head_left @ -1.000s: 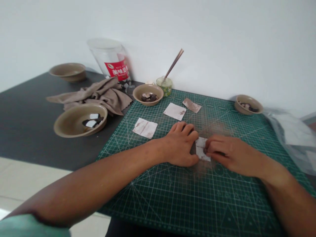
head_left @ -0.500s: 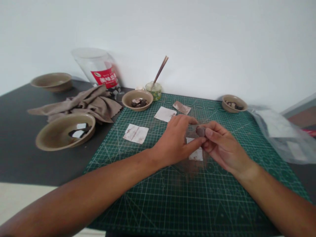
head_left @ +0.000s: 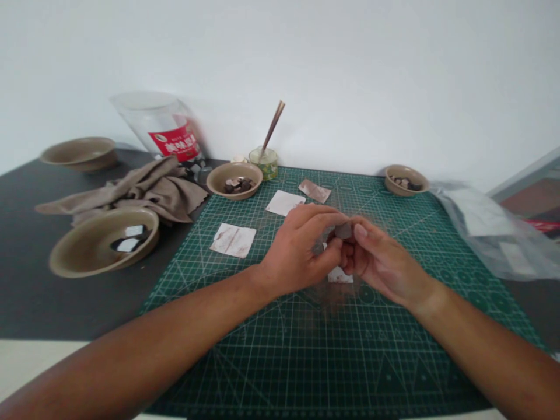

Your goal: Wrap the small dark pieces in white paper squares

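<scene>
My right hand (head_left: 382, 256) pinches a small dark, flat, rounded piece (head_left: 343, 231) between thumb and fingers above the cutting mat. The fingers of my left hand (head_left: 304, 245) are bent round the same piece from the other side, thumb below and index finger above. A greyish patch shows under the left palm; I cannot make out what it is. Beneath the hands lies a stained white paper square (head_left: 340, 275), partly covered. To the left are another stained square (head_left: 233, 240) and a cleaner white one (head_left: 284, 202); a brownish piece (head_left: 315, 191) lies behind.
The green cutting mat (head_left: 280, 361) has brown dust on it. Small bowls of dark pieces (head_left: 235, 182) (head_left: 406, 181) stand at its back. Leftward are a larger bowl (head_left: 79, 248), a crumpled cloth (head_left: 144, 189), a clear jar (head_left: 153, 119) and an empty-looking bowl (head_left: 79, 153). A plastic bag (head_left: 503, 233) lies right.
My left fingers have closed in round the dark piece, and its face is now more covered. The whole view has shifted slightly, so things appear a little further left.
</scene>
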A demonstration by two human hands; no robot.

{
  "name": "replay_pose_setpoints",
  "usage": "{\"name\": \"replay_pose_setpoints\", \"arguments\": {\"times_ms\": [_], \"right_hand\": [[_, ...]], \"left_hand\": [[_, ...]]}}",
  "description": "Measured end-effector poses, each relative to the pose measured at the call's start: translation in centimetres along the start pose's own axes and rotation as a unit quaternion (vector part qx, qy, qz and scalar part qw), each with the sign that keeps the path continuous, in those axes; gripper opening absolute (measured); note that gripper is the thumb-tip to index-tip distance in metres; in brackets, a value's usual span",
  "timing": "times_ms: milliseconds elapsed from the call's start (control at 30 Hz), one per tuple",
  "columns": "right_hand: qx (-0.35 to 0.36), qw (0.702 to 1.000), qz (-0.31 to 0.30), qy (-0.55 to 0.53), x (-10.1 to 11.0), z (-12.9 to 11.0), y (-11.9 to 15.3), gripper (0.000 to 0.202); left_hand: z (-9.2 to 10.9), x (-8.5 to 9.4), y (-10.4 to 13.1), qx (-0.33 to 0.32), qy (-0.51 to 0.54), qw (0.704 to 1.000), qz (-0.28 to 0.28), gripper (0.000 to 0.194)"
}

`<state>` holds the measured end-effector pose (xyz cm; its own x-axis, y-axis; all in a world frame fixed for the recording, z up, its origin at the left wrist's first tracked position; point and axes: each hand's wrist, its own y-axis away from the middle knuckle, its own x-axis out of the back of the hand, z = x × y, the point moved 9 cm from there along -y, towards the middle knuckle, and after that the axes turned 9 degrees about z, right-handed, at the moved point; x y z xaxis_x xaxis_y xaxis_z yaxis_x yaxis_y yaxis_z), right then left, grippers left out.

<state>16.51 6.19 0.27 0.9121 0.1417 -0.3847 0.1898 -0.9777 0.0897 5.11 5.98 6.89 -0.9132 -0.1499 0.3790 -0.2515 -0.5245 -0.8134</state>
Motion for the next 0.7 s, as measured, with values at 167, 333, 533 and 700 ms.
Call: {"name": "replay_pose_setpoints", "arguments": {"times_ms": [167, 333, 533, 700], "right_hand": [[-0.034, 0.998, -0.048, -0.026, -0.6, 0.8, 0.3, 0.023], [-0.052, 0.995, -0.039, -0.077, -0.4, 1.0, 0.4, 0.025], [-0.047, 0.995, -0.052, -0.076, -0.4, 1.1, 0.3, 0.023], [-0.035, 0.994, -0.061, -0.084, -0.3, 1.0, 0.2, 0.019]], "left_hand": [[0.5, 0.2, -0.1, -0.011, 0.046, 0.999, 0.000, 0.031], [-0.1, -0.5, -0.1, 0.057, 0.168, 0.983, -0.036, 0.026], [-1.9, -3.1, 1.4, 0.260, 0.371, 0.889, -0.062, 0.017], [-1.9, -4.2, 2.1, 0.335, 0.495, 0.802, -0.020, 0.011]]}}
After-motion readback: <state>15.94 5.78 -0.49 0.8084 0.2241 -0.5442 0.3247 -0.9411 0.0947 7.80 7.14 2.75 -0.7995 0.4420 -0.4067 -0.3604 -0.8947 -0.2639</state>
